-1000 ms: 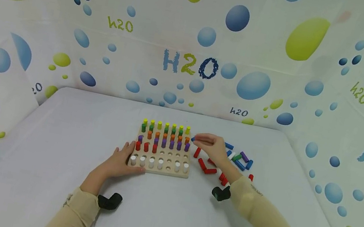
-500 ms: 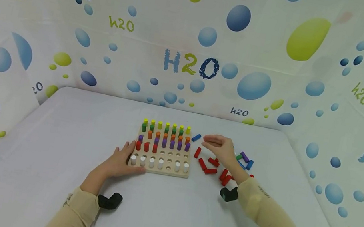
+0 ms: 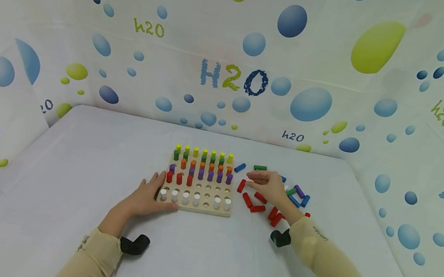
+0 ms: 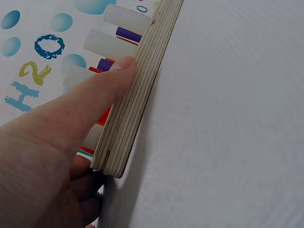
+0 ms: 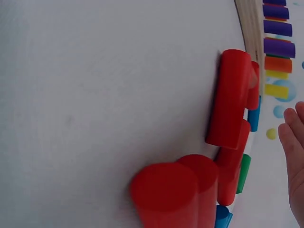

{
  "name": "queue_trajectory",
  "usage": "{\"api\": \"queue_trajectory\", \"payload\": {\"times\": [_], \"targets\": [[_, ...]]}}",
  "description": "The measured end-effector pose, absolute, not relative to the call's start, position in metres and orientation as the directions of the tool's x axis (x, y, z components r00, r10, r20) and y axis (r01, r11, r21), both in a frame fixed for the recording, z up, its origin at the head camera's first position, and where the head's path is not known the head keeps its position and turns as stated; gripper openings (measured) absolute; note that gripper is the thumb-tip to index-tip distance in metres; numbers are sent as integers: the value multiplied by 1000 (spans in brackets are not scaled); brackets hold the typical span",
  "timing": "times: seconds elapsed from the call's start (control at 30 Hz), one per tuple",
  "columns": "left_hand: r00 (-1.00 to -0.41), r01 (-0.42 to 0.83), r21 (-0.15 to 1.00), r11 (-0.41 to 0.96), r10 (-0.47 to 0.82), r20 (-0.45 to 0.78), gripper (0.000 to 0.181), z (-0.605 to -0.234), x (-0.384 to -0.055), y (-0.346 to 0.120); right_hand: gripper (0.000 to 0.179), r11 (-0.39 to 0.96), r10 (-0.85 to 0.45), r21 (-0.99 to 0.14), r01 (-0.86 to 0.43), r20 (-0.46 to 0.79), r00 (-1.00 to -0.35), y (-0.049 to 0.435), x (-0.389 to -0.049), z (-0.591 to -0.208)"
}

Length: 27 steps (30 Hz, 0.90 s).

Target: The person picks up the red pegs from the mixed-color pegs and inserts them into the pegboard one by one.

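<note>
A wooden pegboard (image 3: 209, 209) stands mid-table with rows of yellow, green, orange, purple, red and white pegs upright in it; round holes show in the red and white rows. My left hand (image 3: 147, 197) grips its near left corner, thumb along the front edge, as the left wrist view shows (image 4: 52, 118). My right hand (image 3: 269, 186) is over the loose pegs with its fingers extended and holds nothing. Its thumb tip is close to a red peg (image 3: 242, 186) lying right of the board. A blue peg (image 3: 240, 167) lies near the board's far right corner.
Several red pegs (image 3: 257, 209) lie scattered on the table in front of the right hand. A green peg (image 3: 260, 168) lies behind it. Blue pegs (image 3: 305, 201), a purple peg (image 3: 299, 191) and another green peg (image 3: 291, 191) lie to its right.
My right hand has let go of the blue peg, leaving it on the table, then moved right and slightly toward me. A green peg behind it now shows. The left hand has stayed put.
</note>
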<state>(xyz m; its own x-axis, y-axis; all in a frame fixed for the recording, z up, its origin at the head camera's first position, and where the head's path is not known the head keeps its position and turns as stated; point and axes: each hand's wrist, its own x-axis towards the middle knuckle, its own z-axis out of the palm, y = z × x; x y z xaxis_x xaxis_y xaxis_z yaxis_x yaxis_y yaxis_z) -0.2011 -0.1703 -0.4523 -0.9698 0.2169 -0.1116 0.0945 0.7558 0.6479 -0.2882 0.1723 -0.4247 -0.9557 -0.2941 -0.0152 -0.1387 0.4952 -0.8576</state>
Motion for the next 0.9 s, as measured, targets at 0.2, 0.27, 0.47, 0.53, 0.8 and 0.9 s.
{"api": "queue_trajectory", "payload": {"times": [0.2,0.27,0.47,0.53,0.8,0.9], "targets": [[-968,92,642,761,220,-121,111,-451,-201,-170,27,611,-352,-765,-201,-35,-935,167,-290,-430],[-968,89,643,761,218,-125,111,-451,-200,-169,27,635,-377,-739,-226,-41,-925,166,-292,-432],[-969,82,643,762,213,-129,111,-452,-201,-169,25,685,-433,-660,-310,-26,-901,162,-293,-434],[-968,86,644,760,215,-125,111,-452,-201,-169,24,709,-440,-626,-326,-31,-898,161,-293,-434],[-970,79,654,753,211,-125,112,-453,-201,-170,23,793,-564,-319,-520,-59,-824,152,-291,-426],[-970,79,655,751,210,-124,112,-453,-201,-170,21,776,-621,-180,-604,-57,-782,148,-289,-424]]}}
